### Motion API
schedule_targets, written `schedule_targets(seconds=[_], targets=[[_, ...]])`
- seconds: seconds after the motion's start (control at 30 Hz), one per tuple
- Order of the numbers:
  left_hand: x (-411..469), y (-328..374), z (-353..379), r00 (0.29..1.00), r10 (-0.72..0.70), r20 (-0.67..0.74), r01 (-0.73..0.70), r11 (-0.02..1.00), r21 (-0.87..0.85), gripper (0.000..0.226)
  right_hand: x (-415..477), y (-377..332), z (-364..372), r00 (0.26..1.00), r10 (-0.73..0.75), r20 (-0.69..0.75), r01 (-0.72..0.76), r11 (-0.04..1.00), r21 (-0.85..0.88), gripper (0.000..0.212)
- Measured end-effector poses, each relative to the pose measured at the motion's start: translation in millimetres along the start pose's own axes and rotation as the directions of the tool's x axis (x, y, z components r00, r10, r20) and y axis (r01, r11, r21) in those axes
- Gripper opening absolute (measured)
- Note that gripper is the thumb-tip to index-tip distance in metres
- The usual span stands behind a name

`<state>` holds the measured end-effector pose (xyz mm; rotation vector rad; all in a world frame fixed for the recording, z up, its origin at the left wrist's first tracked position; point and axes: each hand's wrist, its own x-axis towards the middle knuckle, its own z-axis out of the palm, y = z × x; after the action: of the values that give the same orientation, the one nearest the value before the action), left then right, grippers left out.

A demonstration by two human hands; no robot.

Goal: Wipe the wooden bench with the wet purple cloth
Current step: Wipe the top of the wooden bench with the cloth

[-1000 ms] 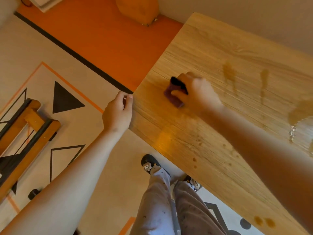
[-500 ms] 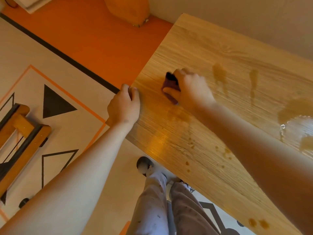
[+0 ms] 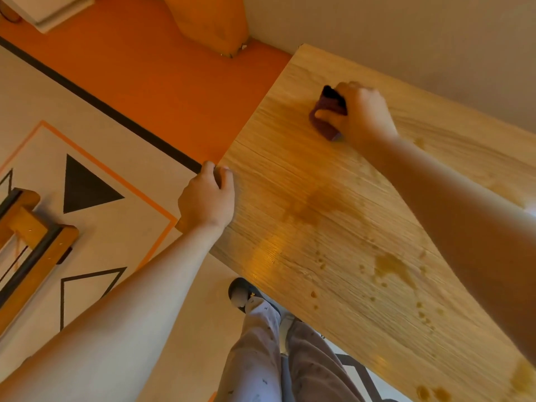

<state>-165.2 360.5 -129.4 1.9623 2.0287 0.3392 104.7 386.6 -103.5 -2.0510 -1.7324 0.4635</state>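
Your right hand (image 3: 364,116) grips the purple cloth (image 3: 326,116), bunched, pressed on the bench (image 3: 333,227) near its far corner by the wall. Left hand (image 3: 207,198) curls over bench's left edge. Wet patches (image 3: 391,268) mid-board.

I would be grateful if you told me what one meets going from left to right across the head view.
Wooden rack → solid black triangle → left hand gripping the wooden bench edge → purple cloth → right hand holding it.
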Motion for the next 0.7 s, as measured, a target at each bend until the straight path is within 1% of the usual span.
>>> schedule_targets(seconds=[0.07,0.13,0.23,0.3,0.37,0.43,0.47,0.53,0.63,0.7], targets=[[1,0,0,1.000,0.000,-0.001,0.000,1.000,-0.001,0.028,4,2,0,0.999,0.031,-0.021,-0.031,1.000,0.005,0.034],[0,0,-1,1.000,-0.001,-0.001,0.001,1.000,0.004,0.027,-8,-10,7,1.000,-0.011,0.018,0.011,1.000,0.006,0.034],[0,2,-1,1.000,-0.010,0.010,0.010,1.000,0.012,0.026,-52,-35,28,0.980,-0.174,0.095,0.164,0.981,0.103,0.030],[1,1,0,1.000,-0.007,0.001,0.007,1.000,0.013,0.027,-80,-51,40,0.946,-0.302,0.121,0.277,0.943,0.185,0.029],[2,0,0,1.000,-0.002,-0.009,0.002,1.000,0.010,0.028,-85,-55,43,0.910,-0.372,0.180,0.338,0.921,0.194,0.032],[1,1,-1,1.000,0.012,-0.005,-0.012,1.000,0.004,0.025,-68,-48,36,0.890,-0.397,0.222,0.365,0.915,0.175,0.035],[1,2,-1,1.000,0.016,-0.004,-0.016,1.000,0.000,0.024,-55,-41,31,0.891,-0.393,0.226,0.361,0.917,0.171,0.035],[1,2,-2,1.000,0.013,-0.009,-0.013,1.000,0.004,0.025,-26,-22,18,0.926,-0.330,0.182,0.307,0.941,0.141,0.031],[2,2,-2,1.000,0.007,-0.004,-0.007,1.000,0.008,0.027,19,11,-6,0.992,-0.118,0.044,0.115,0.991,0.071,0.032],[2,2,-2,1.000,0.004,0.005,-0.004,1.000,0.011,0.027,43,32,-21,0.999,0.023,-0.035,-0.021,0.999,0.048,0.033]])
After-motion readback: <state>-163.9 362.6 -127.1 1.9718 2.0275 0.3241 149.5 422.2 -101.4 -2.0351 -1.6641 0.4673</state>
